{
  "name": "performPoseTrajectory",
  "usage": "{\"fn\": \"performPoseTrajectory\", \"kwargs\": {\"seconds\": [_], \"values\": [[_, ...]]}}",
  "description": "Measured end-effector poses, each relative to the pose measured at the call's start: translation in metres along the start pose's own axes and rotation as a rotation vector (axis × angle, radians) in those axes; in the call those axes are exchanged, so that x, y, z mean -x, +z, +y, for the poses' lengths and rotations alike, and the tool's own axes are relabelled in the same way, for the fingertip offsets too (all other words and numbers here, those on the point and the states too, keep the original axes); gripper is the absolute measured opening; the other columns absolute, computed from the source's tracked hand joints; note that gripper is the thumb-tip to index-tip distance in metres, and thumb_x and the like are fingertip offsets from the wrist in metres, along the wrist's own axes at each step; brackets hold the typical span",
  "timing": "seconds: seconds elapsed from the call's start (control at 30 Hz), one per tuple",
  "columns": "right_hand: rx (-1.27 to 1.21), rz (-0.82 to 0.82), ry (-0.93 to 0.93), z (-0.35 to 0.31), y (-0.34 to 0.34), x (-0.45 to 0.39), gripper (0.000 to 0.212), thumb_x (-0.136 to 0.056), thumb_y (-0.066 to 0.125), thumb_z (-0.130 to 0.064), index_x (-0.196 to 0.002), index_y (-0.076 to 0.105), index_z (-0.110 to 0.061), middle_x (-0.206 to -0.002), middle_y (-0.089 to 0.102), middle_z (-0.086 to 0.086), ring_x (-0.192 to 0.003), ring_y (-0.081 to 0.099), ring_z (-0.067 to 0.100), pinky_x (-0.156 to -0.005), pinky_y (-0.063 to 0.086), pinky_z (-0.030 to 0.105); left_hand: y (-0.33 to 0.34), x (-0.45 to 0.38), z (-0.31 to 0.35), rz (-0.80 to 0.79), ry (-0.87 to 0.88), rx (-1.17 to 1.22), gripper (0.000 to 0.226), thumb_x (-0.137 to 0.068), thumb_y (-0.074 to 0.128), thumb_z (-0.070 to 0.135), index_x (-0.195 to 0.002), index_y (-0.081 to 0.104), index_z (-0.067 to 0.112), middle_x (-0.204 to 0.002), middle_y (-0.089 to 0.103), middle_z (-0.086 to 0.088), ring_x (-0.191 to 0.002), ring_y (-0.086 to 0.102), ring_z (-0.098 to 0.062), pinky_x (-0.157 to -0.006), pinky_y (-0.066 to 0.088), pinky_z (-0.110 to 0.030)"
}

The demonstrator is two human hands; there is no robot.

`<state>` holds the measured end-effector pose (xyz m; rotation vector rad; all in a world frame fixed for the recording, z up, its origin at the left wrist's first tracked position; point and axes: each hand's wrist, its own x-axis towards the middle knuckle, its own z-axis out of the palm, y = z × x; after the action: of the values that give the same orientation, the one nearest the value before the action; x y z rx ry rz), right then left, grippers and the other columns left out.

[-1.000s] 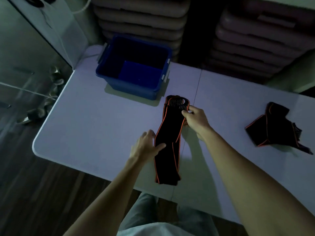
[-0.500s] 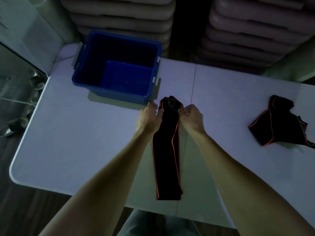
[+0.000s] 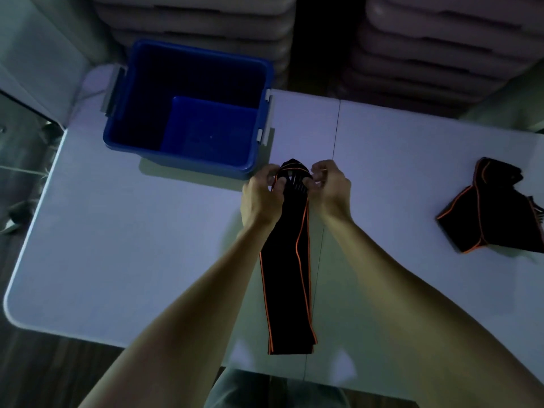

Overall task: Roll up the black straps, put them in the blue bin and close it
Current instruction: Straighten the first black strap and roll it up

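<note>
A long black strap with orange edging lies lengthwise on the white table, reaching from the front edge toward the bin. My left hand and my right hand pinch its far end from both sides, and that end is curled up between the fingers. The open blue bin stands just beyond my left hand and holds nothing; no lid is in view. A second black strap with orange trim lies crumpled at the right side of the table.
Stacks of pale folded tables or trays rise behind the table. A seam runs across the tabletop. Dark wooden floor lies beyond the table's left and front edges. The room is dim.
My left hand went from the middle of the strap up to its far end, opposite my right hand. Both hands now curl that end. The view shifted closer to the table.
</note>
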<state>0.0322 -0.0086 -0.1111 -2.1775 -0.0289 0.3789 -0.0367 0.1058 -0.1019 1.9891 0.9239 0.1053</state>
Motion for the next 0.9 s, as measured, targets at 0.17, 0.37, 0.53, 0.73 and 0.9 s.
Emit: {"fn": "performPoseTrajectory", "kwargs": {"seconds": [0.17,0.37,0.53,0.73,0.9], "values": [[0.000,-0.011,0.052,-0.004,0.001,-0.010,0.009,-0.082,0.072,-0.015,-0.081,0.064,-0.018,-0.065,0.060,-0.005,-0.058,0.055,0.007,-0.062,0.045,0.021,0.003,-0.002,0.000,0.012,-0.017,0.014,0.016,-0.089,0.063,0.024,-0.103,0.066,0.028,-0.094,0.071,0.004,-0.092,0.067,-0.017,-0.077,0.058,-0.042],[0.001,-0.013,-0.004,-0.002,-0.009,0.016,0.022,-0.086,0.069,-0.027,-0.099,0.063,-0.011,-0.088,0.066,0.004,-0.077,0.061,0.016,-0.063,0.042,0.016,-0.011,0.015,-0.010,-0.054,-0.039,-0.051,0.047,-0.087,0.066,0.035,-0.128,0.054,0.016,-0.118,0.063,-0.003,-0.105,0.060,-0.017,-0.083,0.048,-0.030],[0.137,-0.115,0.022,0.025,-0.023,0.075,0.013,-0.092,0.056,-0.013,-0.095,0.067,-0.007,-0.089,0.070,0.003,-0.081,0.062,0.015,-0.060,0.038,-0.001,-0.028,0.056,-0.033,-0.073,-0.132,-0.145,0.048,-0.086,0.066,0.037,-0.125,0.057,0.011,-0.117,0.059,-0.007,-0.106,0.056,-0.019,-0.080,0.038,-0.025],[0.116,-0.194,0.063,0.041,-0.020,0.118,0.016,-0.092,0.056,-0.016,-0.097,0.070,-0.011,-0.091,0.073,0.001,-0.086,0.067,0.015,-0.077,0.052,0.026,-0.020,0.075,-0.037,-0.079,-0.105,-0.141,0.023,-0.080,0.070,0.021,-0.099,0.068,0.008,-0.097,0.068,-0.010,-0.093,0.062,-0.026,-0.076,0.043,-0.027],[0.086,-0.174,0.079,0.040,-0.025,0.121,0.025,-0.095,0.058,-0.035,-0.091,0.062,-0.011,-0.080,0.065,-0.001,-0.074,0.061,0.013,-0.066,0.046,0.021,-0.018,0.084,-0.033,-0.087,-0.045,-0.106,0.033,-0.080,0.072,0.016,-0.111,0.063,0.008,-0.106,0.063,-0.010,-0.098,0.059,-0.025,-0.078,0.039,-0.022]]}}
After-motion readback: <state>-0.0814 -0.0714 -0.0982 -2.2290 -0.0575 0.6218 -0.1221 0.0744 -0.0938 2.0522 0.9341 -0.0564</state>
